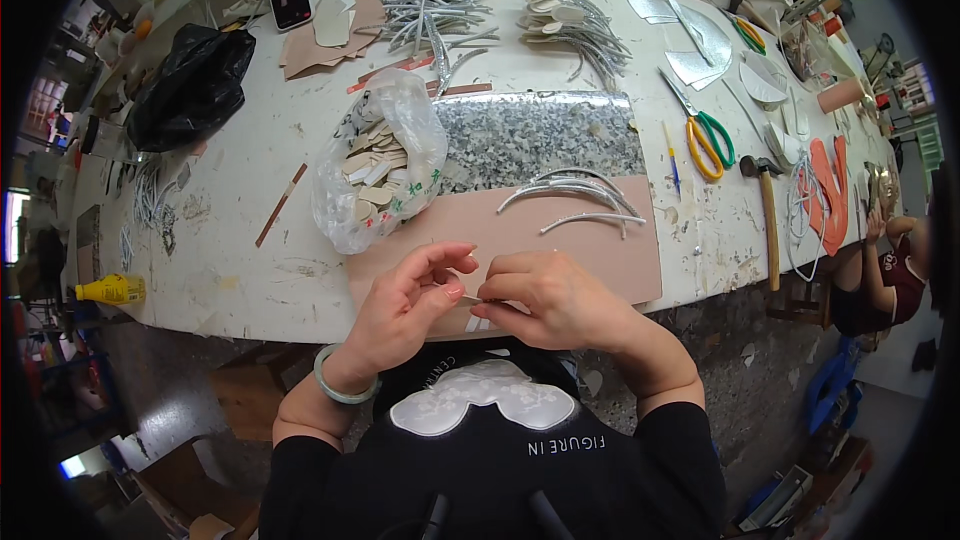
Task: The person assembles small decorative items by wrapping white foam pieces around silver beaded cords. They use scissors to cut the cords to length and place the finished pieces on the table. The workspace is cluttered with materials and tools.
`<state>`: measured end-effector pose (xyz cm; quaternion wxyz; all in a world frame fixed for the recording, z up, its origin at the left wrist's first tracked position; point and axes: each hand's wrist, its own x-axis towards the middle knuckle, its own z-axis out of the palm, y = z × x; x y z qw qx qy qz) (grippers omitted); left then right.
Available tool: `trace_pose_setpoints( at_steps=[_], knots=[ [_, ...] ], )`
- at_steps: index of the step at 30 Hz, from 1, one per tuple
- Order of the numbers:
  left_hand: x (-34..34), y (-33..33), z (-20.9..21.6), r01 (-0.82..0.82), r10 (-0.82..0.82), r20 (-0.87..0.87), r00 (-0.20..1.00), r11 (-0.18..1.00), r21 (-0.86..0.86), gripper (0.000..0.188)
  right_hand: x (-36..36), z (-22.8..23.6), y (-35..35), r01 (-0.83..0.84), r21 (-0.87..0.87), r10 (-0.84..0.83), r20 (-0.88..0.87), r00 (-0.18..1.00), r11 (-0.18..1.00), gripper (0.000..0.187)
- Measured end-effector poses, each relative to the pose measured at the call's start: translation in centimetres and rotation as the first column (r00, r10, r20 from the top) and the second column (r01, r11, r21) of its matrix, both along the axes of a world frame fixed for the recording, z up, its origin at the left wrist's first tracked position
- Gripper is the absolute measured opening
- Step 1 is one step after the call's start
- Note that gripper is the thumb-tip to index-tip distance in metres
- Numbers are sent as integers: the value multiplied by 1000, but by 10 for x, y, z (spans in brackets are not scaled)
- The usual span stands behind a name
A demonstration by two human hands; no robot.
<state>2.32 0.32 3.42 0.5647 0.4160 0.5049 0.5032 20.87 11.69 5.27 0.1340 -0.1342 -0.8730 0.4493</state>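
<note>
Hands [490, 302] pinch thin, pale, silvery strip [487, 301] between fingertips.

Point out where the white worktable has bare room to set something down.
Bare white worktable lies between the black plastic bag and the clear bag of beige cutouts, crossed only by a thin brown strip. The pink board is open right of both hands. The far edge and right end are crowded.
</note>
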Motion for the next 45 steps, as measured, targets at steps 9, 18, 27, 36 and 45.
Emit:
trace_pose_setpoints(
  at_steps=[9,18,27,36,45],
  knots=[
    [-33,-12,-5,-441,379,-319,869,884,-152,26,15,17,2,25,47,-9,-309,951,999,10],
    [-9,-10,-32,-6,287,-830,479,946,323,30,9,-17,0,274,-128,-279,-19,960,953,23],
    [-4,-5,-28,-13,359,-797,485,915,404,16,-31,-54,-19,286,-131,-302,-129,944,949,28],
    [-10,-9,-37,53,332,-767,549,902,429,18,-32,-60,-17,271,-157,-282,-53,958,950,29],
    [-9,-13,-37,54,438,-670,600,813,580,22,-30,-44,-5,441,-468,-410,173,896,766,18]
  ],
)
